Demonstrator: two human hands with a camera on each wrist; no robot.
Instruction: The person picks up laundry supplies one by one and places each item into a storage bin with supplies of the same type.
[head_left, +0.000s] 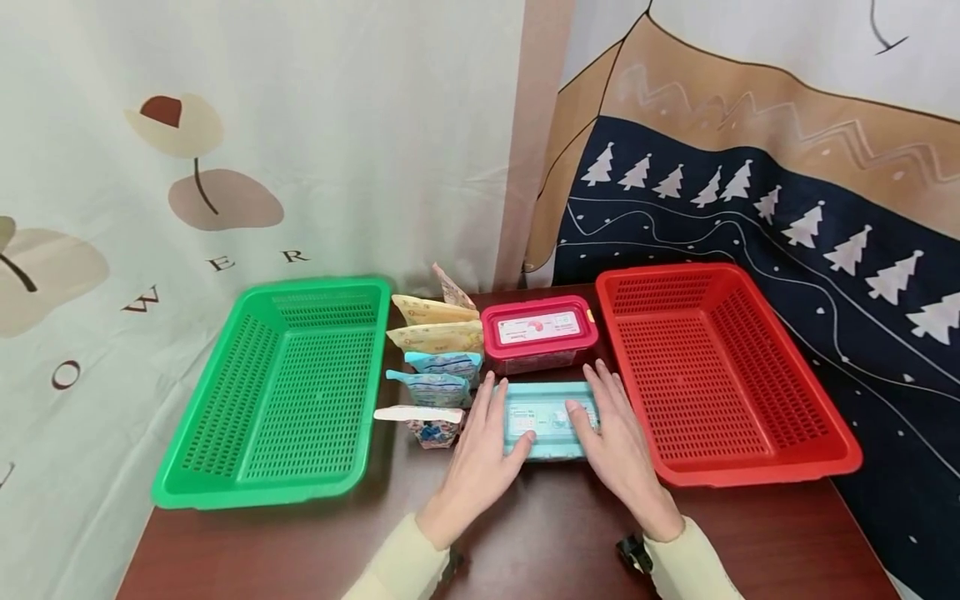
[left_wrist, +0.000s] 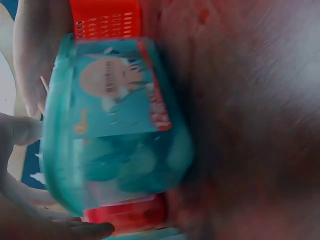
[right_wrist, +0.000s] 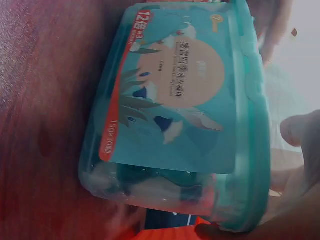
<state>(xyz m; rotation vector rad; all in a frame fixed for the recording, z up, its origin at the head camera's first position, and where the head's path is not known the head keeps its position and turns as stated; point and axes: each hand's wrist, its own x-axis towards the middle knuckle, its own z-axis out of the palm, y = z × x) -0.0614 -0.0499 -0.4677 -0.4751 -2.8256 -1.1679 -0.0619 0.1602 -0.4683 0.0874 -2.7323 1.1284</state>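
Observation:
A teal plastic tub (head_left: 553,446) with a lid and a printed label stands on the table between both hands. My left hand (head_left: 478,458) lies along its left side, fingers pointing away and thumb at the lid's edge. On the opposite side, my right hand (head_left: 621,446) lies with straight fingers along the edge and its thumb over the lid. The left wrist view shows the front of the tub (left_wrist: 120,100) with a few fingers beside its lid. In the right wrist view, the label on the tub (right_wrist: 180,100) is readable, and the thumb stands off the lid.
Right behind the teal tub sits a pink-lidded tub (head_left: 540,327). Several upright pouches, among them a blue pouch (head_left: 435,390) and a yellow pouch (head_left: 438,337), form a row left of it. A green basket (head_left: 371,400) flanks them; a red basket (head_left: 637,400) stands right.

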